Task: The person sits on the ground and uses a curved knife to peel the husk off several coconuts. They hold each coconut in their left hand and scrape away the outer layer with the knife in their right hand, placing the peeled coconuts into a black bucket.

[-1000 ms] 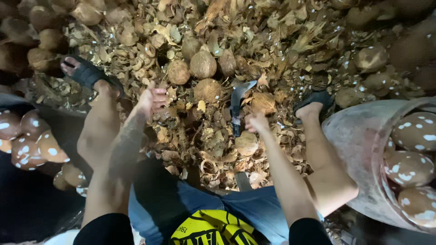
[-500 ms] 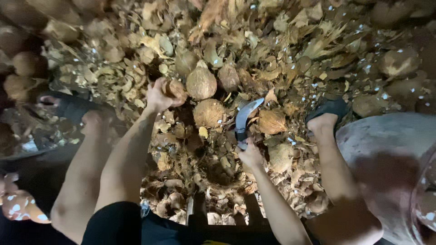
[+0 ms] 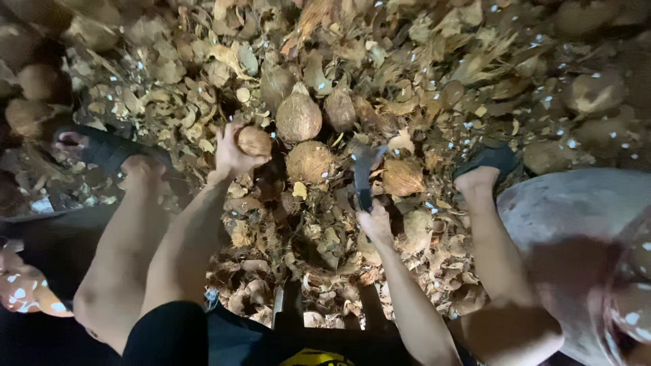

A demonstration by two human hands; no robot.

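Floor: I am looking down at ground that is lying buried under a thick litter of dry brown husk scraps (image 3: 420,61) and fibre; no bare floor is showing through.
Room: the light is falling dim and warm, and the edges of the view are fading into dark.
Left hand: my left hand (image 3: 234,152) is reaching forward, its fingers curling round a small husked coconut (image 3: 254,141) and gripping it, just above the litter.
Right hand: my right hand (image 3: 374,222) is closing in a fist round the handle of a dark curved blade (image 3: 364,173), which is pointing away from me.
Nearest nuts: three more husked coconuts are lying between the hands, a pointed one (image 3: 298,116) farthest out, a round one (image 3: 308,161) just beside the held nut, and another (image 3: 403,177) touching the blade's right side.
Feet: my feet are resting in dark sandals, the left sandal (image 3: 102,146) well out to the left and the right sandal (image 3: 489,157) to the right of the blade.
Sides: a pale sack (image 3: 576,224) is bulging at the right edge, and peeled speckled nuts (image 3: 24,291) are showing at the lower left.
In the way: the loose husk heap is crowding every nut, and my own knees are framing the working spot closely.
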